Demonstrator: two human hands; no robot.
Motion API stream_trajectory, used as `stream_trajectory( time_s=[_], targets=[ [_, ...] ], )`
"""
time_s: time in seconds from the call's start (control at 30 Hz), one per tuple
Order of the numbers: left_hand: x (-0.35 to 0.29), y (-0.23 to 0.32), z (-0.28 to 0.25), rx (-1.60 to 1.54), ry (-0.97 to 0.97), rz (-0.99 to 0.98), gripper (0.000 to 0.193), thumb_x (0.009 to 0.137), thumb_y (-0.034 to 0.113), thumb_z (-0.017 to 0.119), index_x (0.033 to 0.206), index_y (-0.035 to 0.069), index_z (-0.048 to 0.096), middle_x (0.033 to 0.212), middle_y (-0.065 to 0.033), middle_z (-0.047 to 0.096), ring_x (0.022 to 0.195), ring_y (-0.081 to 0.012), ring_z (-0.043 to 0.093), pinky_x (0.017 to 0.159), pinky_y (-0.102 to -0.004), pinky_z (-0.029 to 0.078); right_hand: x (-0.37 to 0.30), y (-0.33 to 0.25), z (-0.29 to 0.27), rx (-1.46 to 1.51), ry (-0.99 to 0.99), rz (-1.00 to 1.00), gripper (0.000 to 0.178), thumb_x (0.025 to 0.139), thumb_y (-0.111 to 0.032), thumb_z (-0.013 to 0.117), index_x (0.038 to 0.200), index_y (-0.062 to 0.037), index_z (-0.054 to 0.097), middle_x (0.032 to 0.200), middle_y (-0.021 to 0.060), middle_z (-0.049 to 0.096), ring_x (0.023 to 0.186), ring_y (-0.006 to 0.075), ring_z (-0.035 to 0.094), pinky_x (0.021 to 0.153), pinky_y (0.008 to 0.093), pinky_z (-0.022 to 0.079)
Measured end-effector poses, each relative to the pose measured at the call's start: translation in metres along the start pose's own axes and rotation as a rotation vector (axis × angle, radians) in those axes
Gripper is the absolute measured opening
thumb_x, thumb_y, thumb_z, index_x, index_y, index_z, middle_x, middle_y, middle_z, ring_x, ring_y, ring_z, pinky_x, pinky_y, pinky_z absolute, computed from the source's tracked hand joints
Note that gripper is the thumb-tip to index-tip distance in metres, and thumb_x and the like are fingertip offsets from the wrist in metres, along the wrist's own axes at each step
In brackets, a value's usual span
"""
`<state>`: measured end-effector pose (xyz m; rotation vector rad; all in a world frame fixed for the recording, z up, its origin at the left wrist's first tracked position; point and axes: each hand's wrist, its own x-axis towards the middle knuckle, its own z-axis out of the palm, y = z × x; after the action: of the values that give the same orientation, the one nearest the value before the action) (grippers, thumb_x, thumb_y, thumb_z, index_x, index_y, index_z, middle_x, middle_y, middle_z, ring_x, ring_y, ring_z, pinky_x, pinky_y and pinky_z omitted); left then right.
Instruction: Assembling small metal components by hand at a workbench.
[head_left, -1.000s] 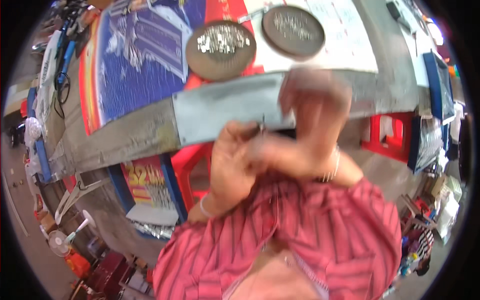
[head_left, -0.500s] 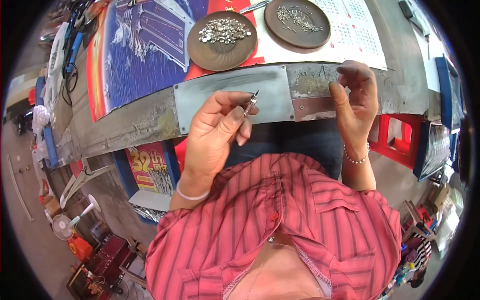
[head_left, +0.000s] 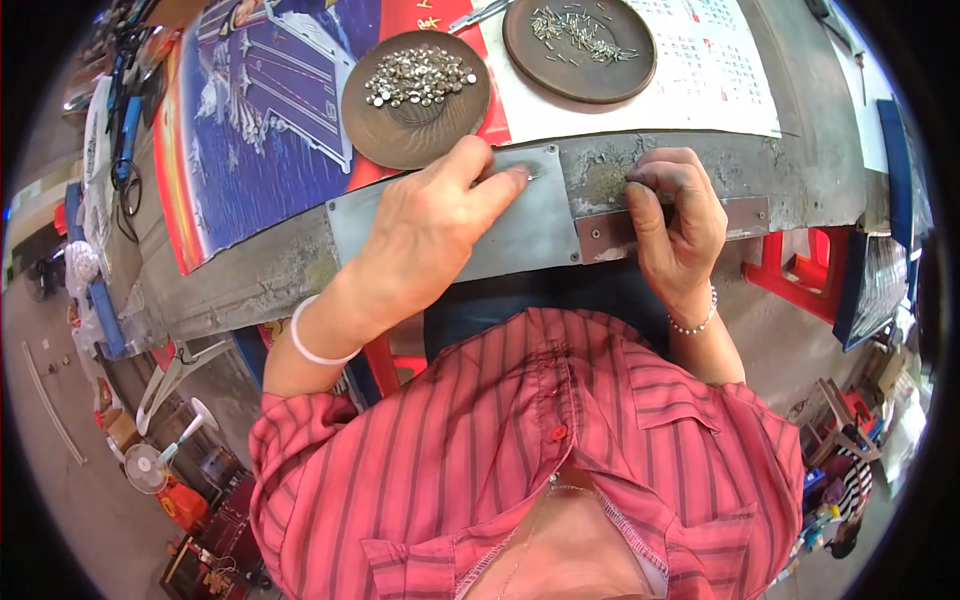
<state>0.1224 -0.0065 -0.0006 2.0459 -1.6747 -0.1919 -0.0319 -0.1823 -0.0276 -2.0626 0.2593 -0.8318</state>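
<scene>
My left hand (head_left: 435, 225) is over the pale metal plate (head_left: 500, 245) at the bench edge, back of the hand up. Its fingers are closed, and a tiny bright tip of a small metal piece (head_left: 531, 178) shows at the fingertips, close to the plate. The rest of that piece is hidden. My right hand (head_left: 682, 215) hovers by the brown strip (head_left: 608, 238) on the bench edge, fingers curled toward the thumb. Whatever it may hold cannot be made out. Beyond the left hand is a brown dish (head_left: 400, 140) of small, shiny round pieces (head_left: 418, 76).
Another brown dish (head_left: 590, 88) holds small metal pins (head_left: 585, 40). Metal tweezers (head_left: 478, 16) lie between the dishes. Printed sheets (head_left: 270, 150) cover the worn bench (head_left: 240, 290). A red stool (head_left: 805, 270) stands under the bench at right, beside a blue-edged container (head_left: 865, 290).
My left hand has turned palm down and moved onto the plate, hiding most of the small metal piece. My right hand has come slightly lower and left, its fingers more curled.
</scene>
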Motion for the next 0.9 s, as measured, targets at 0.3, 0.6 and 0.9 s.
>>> stream_trajectory(
  time_s=[0.3,0.6,0.9],
  targets=[
    [-0.048,-0.014,-0.031,0.038,-0.043,-0.184,0.031,0.074,-0.005,0.055,0.102,0.006,0.064,0.081,-0.0099,0.049,0.067,-0.0278,0.06,0.054,-0.0382,0.048,0.001,-0.005,-0.002,-0.07,-0.03,0.062,0.013,0.08,-0.005,0.068,0.084,-0.0001,0.057,0.078,0.0112,0.057,0.062,0.0209,0.055,0.055,0.0278,0.046],
    [0.006,0.008,0.002,0.029,-0.037,-0.007,0.025,0.079,0.003,0.053,0.103,0.005,0.059,0.088,-0.0124,0.049,0.072,-0.0295,0.06,0.058,-0.0389,0.048,-0.001,-0.003,0.002,-0.095,-0.003,-0.041,0.014,0.077,-0.003,0.069,0.084,-0.0004,0.057,0.077,0.0109,0.057,0.061,0.0214,0.055,0.053,0.0291,0.045],
    [-0.048,0.012,0.001,-0.733,0.228,-0.325,0.032,0.09,0.002,0.056,0.121,0.004,0.055,0.09,-0.0081,0.06,0.063,-0.0114,0.053,0.052,-0.0256,0.043,-0.009,-0.033,0.018,0.23,-0.087,0.07,0.012,0.078,0.004,0.064,0.086,0.0003,0.056,0.08,0.0095,0.055,0.059,0.0143,0.051,0.053,0.0251,0.043]
  ],
)
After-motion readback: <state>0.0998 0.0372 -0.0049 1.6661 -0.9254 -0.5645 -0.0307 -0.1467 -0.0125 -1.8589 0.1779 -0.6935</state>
